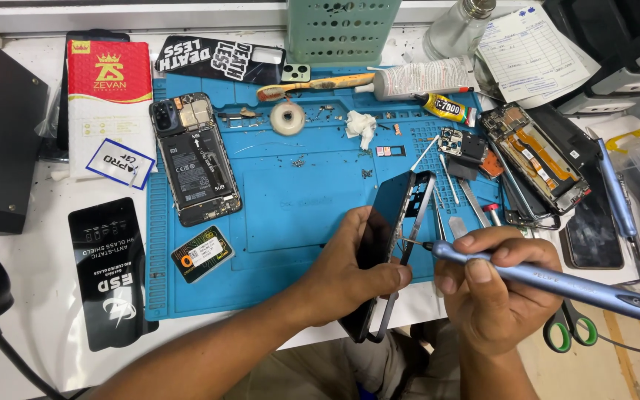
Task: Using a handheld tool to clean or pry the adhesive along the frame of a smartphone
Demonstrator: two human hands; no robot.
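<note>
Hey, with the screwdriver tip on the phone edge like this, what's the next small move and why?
Probably keep the left hand steady and turn the blue screwdriver in the right hand: its tip already meets the side of the upright phone, likely at a screw.

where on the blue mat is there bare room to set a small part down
The middle of the blue mat is mostly bare, between the opened phone on one side and the left hand with the phone frame on the other. The near strip below the small card is free too. The side with the tweezers and second opened phone is crowded.
</note>
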